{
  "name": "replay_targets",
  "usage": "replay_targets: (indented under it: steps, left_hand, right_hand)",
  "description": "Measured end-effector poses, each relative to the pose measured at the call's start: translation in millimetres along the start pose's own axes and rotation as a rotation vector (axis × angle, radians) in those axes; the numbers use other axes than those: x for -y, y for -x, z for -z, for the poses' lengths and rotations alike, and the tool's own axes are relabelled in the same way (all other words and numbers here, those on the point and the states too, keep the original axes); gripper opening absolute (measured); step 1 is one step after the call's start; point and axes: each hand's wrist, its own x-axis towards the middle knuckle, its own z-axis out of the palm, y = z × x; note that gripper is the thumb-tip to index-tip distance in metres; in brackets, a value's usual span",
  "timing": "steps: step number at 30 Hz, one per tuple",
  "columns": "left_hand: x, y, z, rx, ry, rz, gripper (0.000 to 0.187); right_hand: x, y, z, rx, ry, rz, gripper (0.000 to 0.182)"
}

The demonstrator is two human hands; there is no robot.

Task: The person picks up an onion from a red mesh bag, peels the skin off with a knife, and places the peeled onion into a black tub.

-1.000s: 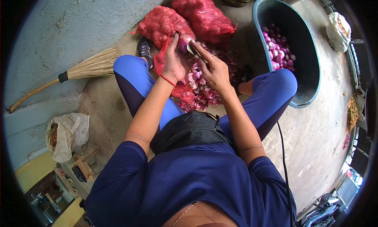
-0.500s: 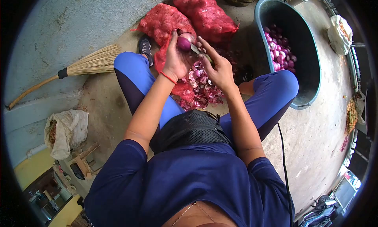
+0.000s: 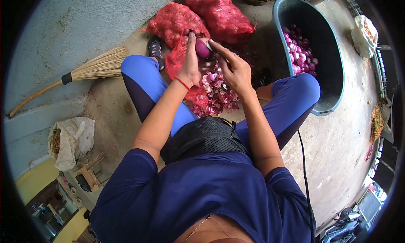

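A purple onion (image 3: pixel 203 50) rests against the fingers of my left hand (image 3: pixel 191 67), which is closed around its side. My right hand (image 3: pixel 236 72) grips a small knife (image 3: pixel 209 46), its blade touching the onion's right side and its handle mostly hidden by my fingers. Below both hands, a heap of onion skins (image 3: pixel 217 89) covers the floor between my legs. A red mesh sack of onions (image 3: pixel 175 24) lies just beyond my left hand, its loose netting trailing toward me.
A second full mesh sack (image 3: pixel 221 17) lies behind the first. To the right stands a large blue-grey tub (image 3: pixel 333 70) with peeled onions (image 3: pixel 300 53) inside. A broom (image 3: pixel 95 66) leans by the left wall, and a white sack (image 3: pixel 71 142) sits nearer on that side.
The onion has turned and shifted slightly right and toward me. My left hand has tilted more edge-on, and less of the knife blade shows.
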Motion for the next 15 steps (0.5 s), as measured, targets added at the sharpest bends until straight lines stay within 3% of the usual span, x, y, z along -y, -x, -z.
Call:
replay_targets:
  steps: [3, 7, 10, 13, 15]
  left_hand:
    - [2.9, -0.8, 2.5, 0.022, 0.155, 0.067, 0.065]
    - [-6.7, -1.9, 6.0, 0.201, 0.413, 0.145, 0.069]
    - [-9.1, -1.2, 5.6, 0.057, 0.340, 0.117, 0.069]
    - [-11.5, 6.0, -13.0, -0.119, 0.183, 0.036, 0.069]
    - [-7.4, 1.8, -1.2, -0.025, 0.194, 0.036, 0.070]
  right_hand:
    - [1.3, -3.6, 2.8, -0.023, -0.212, -0.116, 0.039]
    - [-7.1, -6.0, 10.0, -0.013, -0.424, -0.138, 0.042]
    - [-6.1, -4.5, 13.5, 0.040, -0.259, 0.054, 0.043]
    - [6.7, 0.9, 19.9, 0.113, -0.050, 0.070, 0.046]
    - [10.8, 2.2, 20.8, 0.119, 0.051, 0.090, 0.047]
